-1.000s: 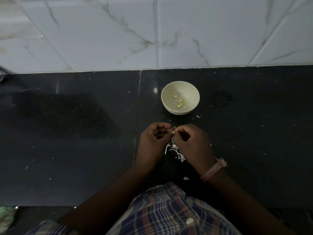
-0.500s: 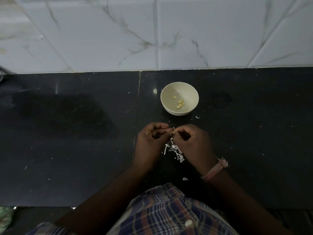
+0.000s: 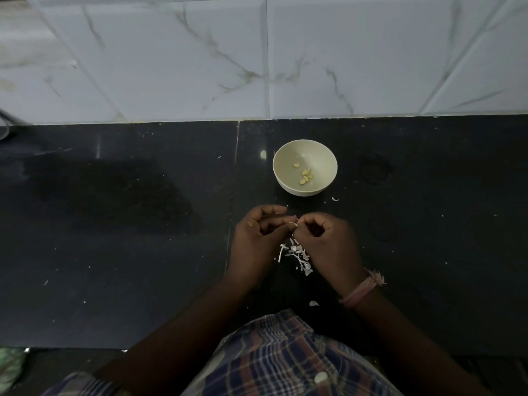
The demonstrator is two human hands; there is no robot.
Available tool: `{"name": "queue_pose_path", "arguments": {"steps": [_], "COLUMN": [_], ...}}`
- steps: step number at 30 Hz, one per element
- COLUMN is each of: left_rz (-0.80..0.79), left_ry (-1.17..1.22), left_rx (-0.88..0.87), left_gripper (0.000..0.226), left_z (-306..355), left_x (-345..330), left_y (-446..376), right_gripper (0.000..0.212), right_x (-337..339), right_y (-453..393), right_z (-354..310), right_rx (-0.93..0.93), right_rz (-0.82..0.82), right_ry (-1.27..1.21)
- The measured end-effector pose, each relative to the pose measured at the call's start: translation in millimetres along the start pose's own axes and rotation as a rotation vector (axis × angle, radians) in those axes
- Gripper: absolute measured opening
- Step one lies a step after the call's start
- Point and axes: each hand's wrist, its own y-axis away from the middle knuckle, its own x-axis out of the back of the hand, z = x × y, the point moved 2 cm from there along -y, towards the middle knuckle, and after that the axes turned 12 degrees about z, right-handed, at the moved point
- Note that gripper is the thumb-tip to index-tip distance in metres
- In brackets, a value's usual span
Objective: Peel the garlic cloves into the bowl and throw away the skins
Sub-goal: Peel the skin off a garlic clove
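A small cream bowl [image 3: 288,158] stands on the black counter, with several peeled yellow garlic cloves [image 3: 305,175] lying in its bottom. Just in front of it my left hand [image 3: 258,238] and my right hand [image 3: 327,241] meet fingertip to fingertip. Between them they pinch a small garlic clove [image 3: 293,224], of which only a pale sliver shows. Under the hands lies a little heap of white garlic skins [image 3: 298,254].
The black stone counter [image 3: 114,238] runs to a marble-tiled wall [image 3: 257,58] at the back. Loose skin flakes lie right of the bowl [image 3: 335,199] and near my shirt [image 3: 313,303]. A pink thread band [image 3: 361,290] circles my right wrist.
Both hands stay together over the skin heap, with only small finger movements on the clove. The bowl and its cloves have not moved.
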Motion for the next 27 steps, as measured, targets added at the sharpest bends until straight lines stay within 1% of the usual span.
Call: {"name": "queue_pose_path", "arguments": {"steps": [2, 5, 6, 8, 11, 13, 14, 15, 17, 18, 19, 20, 23, 25, 27], "left_rz": [-0.006, -0.005, 0.0, 0.006, 0.013, 0.015, 0.016, 0.02, 0.044, 0.058, 0.071, 0.082, 0.101, 0.097, 0.081], "left_ry": [0.141, 0.31, 0.339, 0.393, 0.433, 0.44, 0.444, 0.448, 0.454, 0.461, 0.47, 0.474, 0.446, 0.422, 0.422], "left_rx": [0.084, 0.207, 0.232, 0.262, 0.293, 0.3, 0.3, 0.299, 0.3, 0.309, 0.321, 0.335, 0.353, 0.351, 0.355], "left_gripper": [0.031, 0.032, 0.031, 0.029, 0.025, 0.024, 0.024, 0.024, 0.024, 0.024, 0.024, 0.025, 0.027, 0.027, 0.027], "left_z": [-4, -10, -11, -13, -12, -12, -12, -11, -11, -11, -11, -12, -14, -14, -11], "left_x": [-3, -4, -4, -3, -4, -5, -5, -6, -5, -4, -4, -3, 0, 1, 1], "left_y": [0, 1, 1, 0, -3, -4, -4, -4, -5, -6, -7, -9, -12, -13, -13], "right_gripper": [0.005, 0.012, 0.013, 0.016, 0.029, 0.042, 0.042, 0.037, 0.012, 0.009, 0.02, 0.027, 0.025, 0.028, 0.034], "right_x": [-3, -10, -10, -8, -5, -5, -5, -5, -5, -6, -6, -6, -7, -10, -12], "right_y": [1, 4, 5, 6, 6, 5, 5, 5, 6, 7, 8, 9, 10, 8, 9], "right_z": [2, 6, 7, 10, 16, 20, 22, 22, 21, 20, 18, 16, 5, 2, -3], "right_rx": [-0.161, -0.349, -0.387, -0.407, -0.353, -0.238, -0.185, -0.145, -0.105, -0.079, -0.049, -0.023, -0.013, 0.002, 0.034], "right_rz": [-0.025, -0.028, -0.021, -0.005, 0.015, 0.043, 0.042, 0.032, 0.017, 0.004, -0.006, -0.006, 0.03, 0.046, 0.05], "right_ry": [-0.129, -0.314, -0.35, -0.329, -0.206, -0.037, 0.044, 0.09, 0.09, 0.095, 0.125, 0.138, 0.058, -0.029, -0.062]}}
